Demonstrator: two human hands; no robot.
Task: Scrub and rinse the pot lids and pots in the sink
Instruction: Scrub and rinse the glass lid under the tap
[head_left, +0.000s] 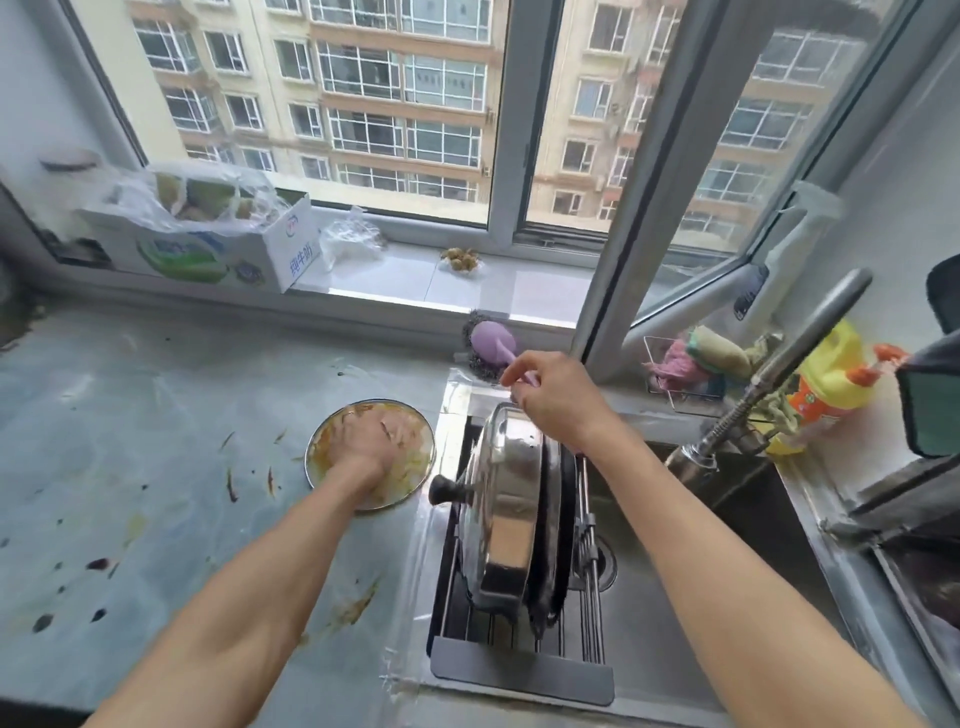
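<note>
A round glass lid with a metal rim, smeared with yellow food, lies on the counter left of the sink. My left hand rests on its middle; the fingers are blurred, so their grip is unclear. A steel lid with a black knob stands on edge in a rack over the sink. A dark pan leans behind the steel lid. My right hand reaches over the steel lid and pinches the purple handle of a steel-wool scrubber at the sink's back edge.
The pull-out faucet slants over the sink's right side. A yellow detergent bottle and a wire basket of cloths stand behind it. A cardboard box sits on the sill. The counter carries food stains.
</note>
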